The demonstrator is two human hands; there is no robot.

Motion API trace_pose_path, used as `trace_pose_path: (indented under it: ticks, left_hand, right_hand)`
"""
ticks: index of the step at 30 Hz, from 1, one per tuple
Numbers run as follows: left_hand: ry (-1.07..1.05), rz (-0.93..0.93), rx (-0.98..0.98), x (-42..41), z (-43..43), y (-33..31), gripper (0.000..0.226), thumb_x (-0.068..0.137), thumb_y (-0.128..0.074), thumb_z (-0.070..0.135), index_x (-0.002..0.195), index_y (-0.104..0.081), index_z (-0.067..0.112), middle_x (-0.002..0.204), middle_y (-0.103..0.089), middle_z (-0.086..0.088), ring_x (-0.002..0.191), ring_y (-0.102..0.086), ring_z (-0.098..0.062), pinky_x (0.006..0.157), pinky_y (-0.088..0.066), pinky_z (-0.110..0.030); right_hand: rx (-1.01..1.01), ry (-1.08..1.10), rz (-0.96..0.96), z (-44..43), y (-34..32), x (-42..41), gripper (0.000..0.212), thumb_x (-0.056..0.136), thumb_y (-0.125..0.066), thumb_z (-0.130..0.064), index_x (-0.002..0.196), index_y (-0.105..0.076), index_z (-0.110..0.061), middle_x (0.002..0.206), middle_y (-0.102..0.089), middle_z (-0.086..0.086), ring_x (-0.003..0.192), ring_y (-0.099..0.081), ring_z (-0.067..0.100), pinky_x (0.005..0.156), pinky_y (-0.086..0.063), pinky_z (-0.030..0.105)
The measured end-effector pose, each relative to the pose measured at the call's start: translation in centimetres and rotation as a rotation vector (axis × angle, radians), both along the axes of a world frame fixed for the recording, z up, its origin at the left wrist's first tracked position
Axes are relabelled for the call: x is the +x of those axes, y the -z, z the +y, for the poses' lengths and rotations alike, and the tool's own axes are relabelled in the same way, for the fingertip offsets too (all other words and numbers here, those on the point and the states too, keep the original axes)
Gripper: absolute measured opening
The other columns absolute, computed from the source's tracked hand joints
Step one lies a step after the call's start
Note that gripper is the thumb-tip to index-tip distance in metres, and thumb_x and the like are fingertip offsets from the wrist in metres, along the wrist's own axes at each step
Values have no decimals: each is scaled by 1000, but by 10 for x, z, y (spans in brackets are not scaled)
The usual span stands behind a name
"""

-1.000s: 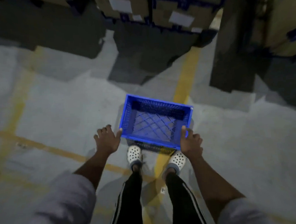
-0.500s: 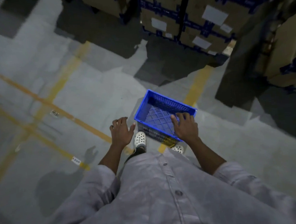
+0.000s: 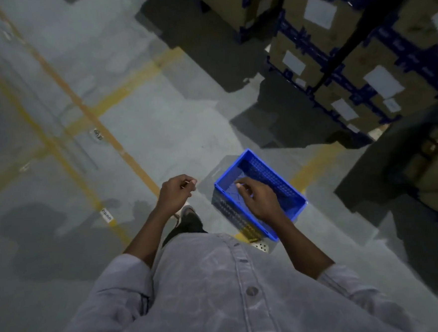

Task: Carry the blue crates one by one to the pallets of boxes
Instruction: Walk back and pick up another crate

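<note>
An empty blue crate (image 3: 271, 175) sits on the grey floor just in front of my feet, beside a yellow line. My right hand (image 3: 260, 201) hovers over its open top with loosely bent fingers, gripping nothing. My left hand (image 3: 176, 194) hangs left of the crate, curled into a loose fist and empty. Stacked cardboard boxes on a pallet (image 3: 334, 54), strapped with blue tape and bearing white labels, rise a short way beyond the crate at the upper right.
Another stack of boxes (image 3: 435, 166) stands in shadow at the right edge. Yellow lines (image 3: 84, 107) cross the grey floor to the left, with small labels stuck on them. My grey shirt fills the bottom of the view.
Both hands have come off the crate, which now rests on the floor. I have straightened up and the view has swung left, so the crate sits further right.
</note>
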State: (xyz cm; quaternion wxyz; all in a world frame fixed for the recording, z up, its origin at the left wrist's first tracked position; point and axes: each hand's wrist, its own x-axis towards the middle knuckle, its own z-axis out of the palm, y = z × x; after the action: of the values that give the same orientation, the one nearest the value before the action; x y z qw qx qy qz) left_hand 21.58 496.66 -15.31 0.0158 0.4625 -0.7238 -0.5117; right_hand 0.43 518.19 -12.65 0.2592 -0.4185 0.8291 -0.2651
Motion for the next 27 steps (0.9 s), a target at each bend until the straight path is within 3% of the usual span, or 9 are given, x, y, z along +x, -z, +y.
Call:
trace_pose_path:
  ticks: [2,4,7,12,19,24,27]
  left_hand:
    - [-38,-2,6,18,-35,0,11,110,-75,20,112,-85,16,95,-87,-1,78,-79,0,77,-61,-18]
    - [-92,4,34,37,-70,0,10,109,-76,21,109,-86,19,92,-86,4,83,-82,-6,82,-65,-29]
    - [-146,1,74,62,-116,-9,11,111,-74,23,109,-85,23,92,-86,7,78,-82,-15,73,-60,-29]
    - [-316,43,136,102,-187,-27,14,114,-71,25,112,-84,21,95,-86,4,81,-82,-19,74,-59,-32]
    - [-667,130,184,120,-275,-21,12,111,-75,23,111,-83,14,95,-86,-5,78,-78,-22,72,-60,-40]
    - [-797,157,238,102,-359,-8,13,110,-77,18,114,-82,7,94,-85,-10,76,-76,-24,74,-60,-44]
    - [-851,149,233,85,-441,-14,11,111,-75,15,113,-82,7,95,-85,-12,78,-75,-23,74,-58,-43]
  right_hand:
    - [17,-47,-33,-52,1,7,42,112,-48,-55,124,-77,-27,110,-81,-3,96,-76,21,80,-61,46]
    - [33,-80,-77,-104,0,14,43,110,-48,-59,122,-76,-30,104,-82,-7,93,-76,16,81,-61,46]
    - [-7,-96,-169,-179,-6,30,31,111,-53,-55,119,-75,-34,92,-81,-12,80,-75,5,80,-62,45]
    - [-54,-153,-321,-289,-28,55,24,113,-58,-48,118,-76,-34,88,-80,-11,72,-75,15,79,-63,47]
    - [72,-279,-292,-420,-21,38,21,108,-60,-52,114,-76,-40,90,-81,-15,83,-77,8,86,-63,47]
    - [107,-372,-276,-540,-3,21,27,108,-56,-57,119,-75,-42,104,-82,-14,92,-76,11,84,-63,47]
    - [119,-471,-267,-640,-7,1,16,108,-62,-48,113,-76,-42,102,-82,-14,88,-76,8,86,-63,46]
